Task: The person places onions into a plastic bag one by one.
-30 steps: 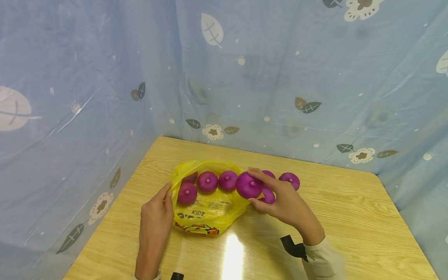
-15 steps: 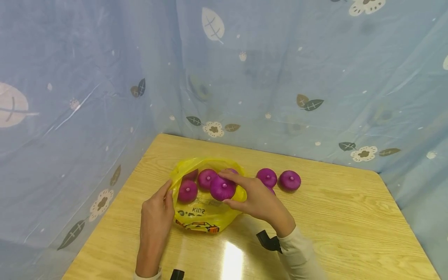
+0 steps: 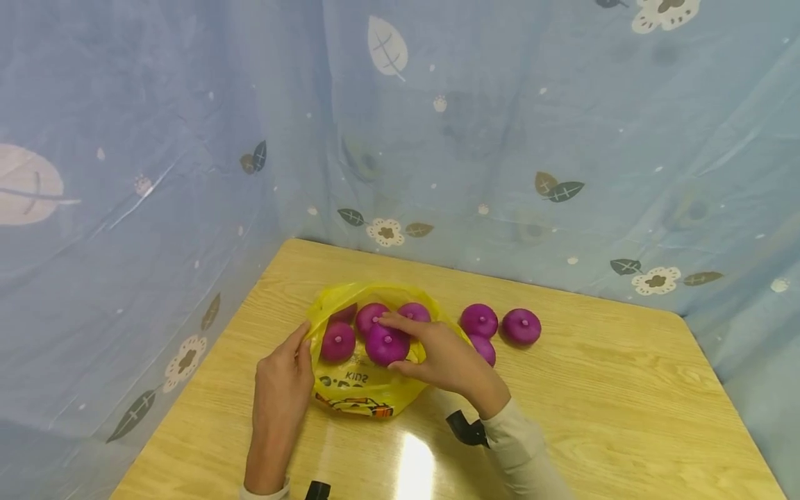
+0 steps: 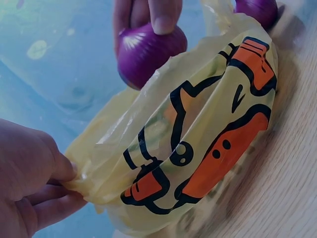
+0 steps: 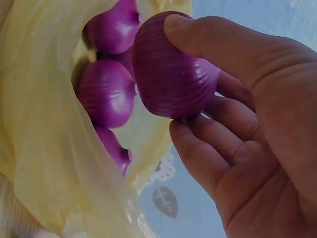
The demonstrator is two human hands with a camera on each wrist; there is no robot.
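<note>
A yellow printed plastic bag (image 3: 403,394) lies mouth open on a pale wood-grain table (image 3: 600,396), its rim pinched between thumb and fingers of the person's left hand (image 3: 281,382). The right hand (image 3: 446,357) grips a glossy, round purple onion (image 3: 382,348) at the bag's mouth, thumb opposite fingers. Similar purple onions (image 3: 338,344) sit inside the bag; three loose purple onions (image 3: 521,326) rest grouped outside, just to its right.

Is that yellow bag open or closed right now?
Open. The left hand pinches the yellow bag at its edge, and purple onions show inside through the wide mouth.
</note>
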